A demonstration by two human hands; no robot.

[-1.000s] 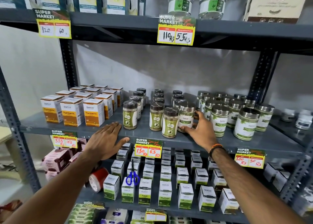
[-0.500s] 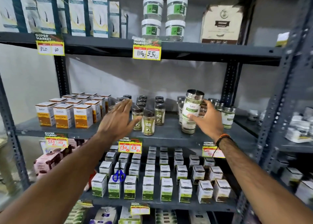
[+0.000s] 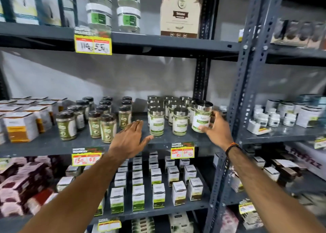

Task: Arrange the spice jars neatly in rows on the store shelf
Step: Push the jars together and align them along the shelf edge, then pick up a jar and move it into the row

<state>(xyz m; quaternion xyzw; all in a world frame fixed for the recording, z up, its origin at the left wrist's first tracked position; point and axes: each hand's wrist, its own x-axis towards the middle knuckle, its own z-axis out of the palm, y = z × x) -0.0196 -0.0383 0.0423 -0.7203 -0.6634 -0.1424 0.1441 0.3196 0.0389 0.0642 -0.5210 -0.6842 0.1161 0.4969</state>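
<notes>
On the middle shelf (image 3: 53,145), the brown-lidded jars (image 3: 105,120) are standing in loose rows left of centre, two of them crowding together near the front edge. The left hand (image 3: 129,141) is hovering flat and released, fingers spread, over the front edge; half a second ago it was raised in front of the brown-lidded jars, and it is now lower and further right. The steel-lidded jars (image 3: 169,112) are sitting in rows toward the right end. The right hand (image 3: 214,127) is grasping one steel-lidded jar (image 3: 202,116), now carried from mid-shelf to the right end and sitting slightly tilted.
</notes>
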